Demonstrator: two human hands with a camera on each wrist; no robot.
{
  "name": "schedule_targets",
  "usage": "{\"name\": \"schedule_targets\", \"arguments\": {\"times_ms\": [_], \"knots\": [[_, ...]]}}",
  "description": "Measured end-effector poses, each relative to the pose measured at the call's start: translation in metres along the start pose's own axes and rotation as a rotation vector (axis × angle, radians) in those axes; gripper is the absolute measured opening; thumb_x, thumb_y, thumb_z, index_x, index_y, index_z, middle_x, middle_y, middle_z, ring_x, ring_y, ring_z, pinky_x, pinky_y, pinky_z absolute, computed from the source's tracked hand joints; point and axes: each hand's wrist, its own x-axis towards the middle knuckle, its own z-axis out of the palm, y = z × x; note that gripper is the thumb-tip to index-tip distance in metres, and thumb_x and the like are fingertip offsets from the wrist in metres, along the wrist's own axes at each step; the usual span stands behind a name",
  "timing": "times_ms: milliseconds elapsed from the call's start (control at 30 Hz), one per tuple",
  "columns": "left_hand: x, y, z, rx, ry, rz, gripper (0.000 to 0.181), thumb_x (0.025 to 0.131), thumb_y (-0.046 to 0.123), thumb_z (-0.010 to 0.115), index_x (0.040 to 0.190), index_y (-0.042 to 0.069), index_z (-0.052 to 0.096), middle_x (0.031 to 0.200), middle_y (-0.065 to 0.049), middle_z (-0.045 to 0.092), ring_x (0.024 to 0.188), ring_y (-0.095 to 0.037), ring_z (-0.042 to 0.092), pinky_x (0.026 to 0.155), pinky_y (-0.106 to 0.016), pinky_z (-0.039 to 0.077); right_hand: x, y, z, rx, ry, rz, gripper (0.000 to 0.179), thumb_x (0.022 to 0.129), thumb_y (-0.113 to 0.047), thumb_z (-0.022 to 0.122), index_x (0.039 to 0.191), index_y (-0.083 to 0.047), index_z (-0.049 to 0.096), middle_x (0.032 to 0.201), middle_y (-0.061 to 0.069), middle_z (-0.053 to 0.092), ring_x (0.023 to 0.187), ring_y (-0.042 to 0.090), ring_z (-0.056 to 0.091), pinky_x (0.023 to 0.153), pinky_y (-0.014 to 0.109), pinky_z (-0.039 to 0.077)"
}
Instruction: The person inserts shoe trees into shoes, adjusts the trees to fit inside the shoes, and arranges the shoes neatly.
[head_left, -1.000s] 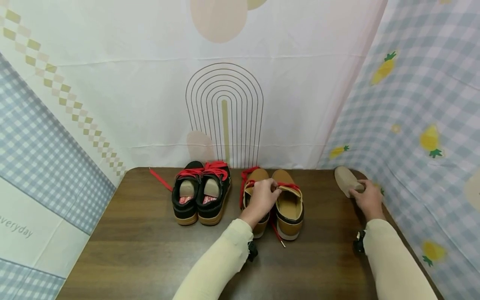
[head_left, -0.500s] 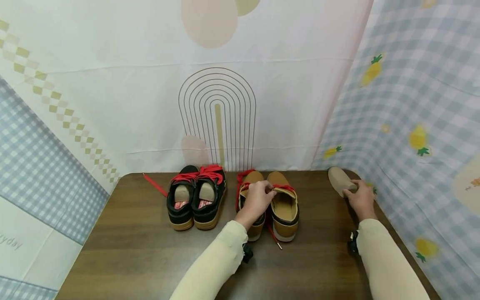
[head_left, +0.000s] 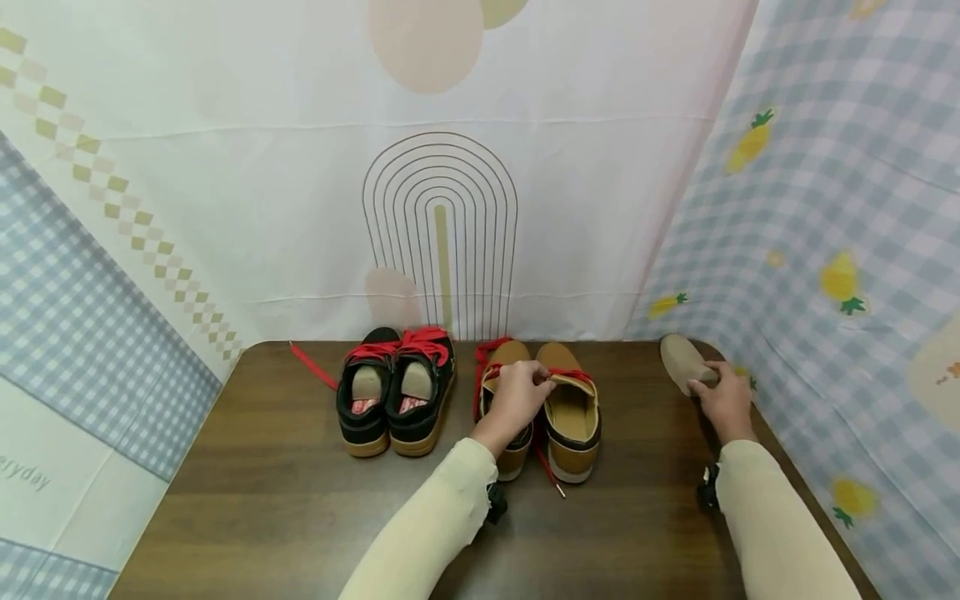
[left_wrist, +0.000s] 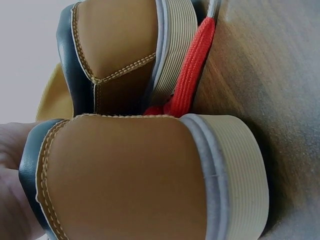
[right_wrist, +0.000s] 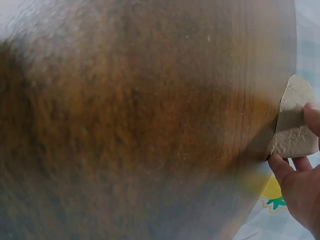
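A pair of tan shoes (head_left: 574, 442) with red laces stands at the middle of the table, heels toward me. My left hand (head_left: 512, 404) is over the left one, its thumb and finger pinching the raised tongue (head_left: 572, 377) of the right one; the fingertips are partly hidden. In the left wrist view, both heels stand close, with a red lace (left_wrist: 191, 67) between them. At the far right corner, my right hand (head_left: 726, 402) grips the near end of a beige, rounded shoe insert (head_left: 681, 360). The right wrist view shows the thumb on top of that shoe insert (right_wrist: 295, 122).
Left of the tan pair stands a pair of black shoes (head_left: 356, 433) with red laces; beige pieces show inside both. One red lace (head_left: 313, 365) trails left across the brown table (head_left: 285, 517). Patterned cloth walls (head_left: 300, 208) border the table at the back and both sides.
The view has shifted slightly. Both hands keep their places at the tan shoe and the shoe insert; nothing else visibly moves.
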Motion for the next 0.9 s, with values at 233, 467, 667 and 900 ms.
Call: {"name": "schedule_targets", "arguments": {"times_ms": [233, 467, 667, 900], "knots": [[0.001, 0.000, 0.001, -0.004, -0.014, -0.006, 0.009, 0.094, 0.017, 0.077, 0.100, 0.010, 0.079, 0.099, -0.003, 0.078, 0.083, -0.012, 0.069, 0.069, -0.022, 0.055, 0.000, 0.003, -0.002, -0.022, -0.001, -0.036, 0.055, 0.102, -0.020, 0.065, 0.146, 0.009, 0.046, 0.137, 0.041, 0.047, 0.123, 0.058, 0.042, 0.101, 0.071, 0.035], [0.001, 0.000, 0.000, -0.010, -0.011, -0.003, 0.008, 0.094, 0.016, 0.077, 0.098, 0.010, 0.079, 0.096, -0.003, 0.078, 0.080, -0.011, 0.068, 0.067, -0.021, 0.054, -0.003, 0.006, -0.004, -0.019, 0.027, -0.097, 0.052, 0.102, -0.019, 0.066, 0.142, 0.009, 0.050, 0.132, 0.041, 0.051, 0.118, 0.057, 0.046, 0.097, 0.069, 0.038], [0.002, -0.002, 0.002, -0.024, -0.015, -0.017, 0.008, 0.094, 0.017, 0.078, 0.098, 0.010, 0.079, 0.096, -0.003, 0.078, 0.079, -0.010, 0.068, 0.066, -0.021, 0.054, -0.008, 0.010, -0.007, -0.040, 0.035, -0.157, 0.051, 0.103, -0.021, 0.066, 0.141, 0.009, 0.051, 0.121, 0.037, 0.057, 0.100, 0.048, 0.055, 0.081, 0.062, 0.044], [0.001, -0.002, -0.001, -0.029, -0.018, -0.014, 0.009, 0.094, 0.017, 0.077, 0.099, 0.010, 0.079, 0.096, -0.002, 0.078, 0.079, -0.009, 0.068, 0.067, -0.021, 0.054, -0.009, 0.008, -0.012, -0.052, -0.016, -0.180, 0.055, 0.103, -0.027, 0.065, 0.145, 0.006, 0.050, 0.120, 0.034, 0.056, 0.099, 0.045, 0.054, 0.079, 0.059, 0.042]]}}
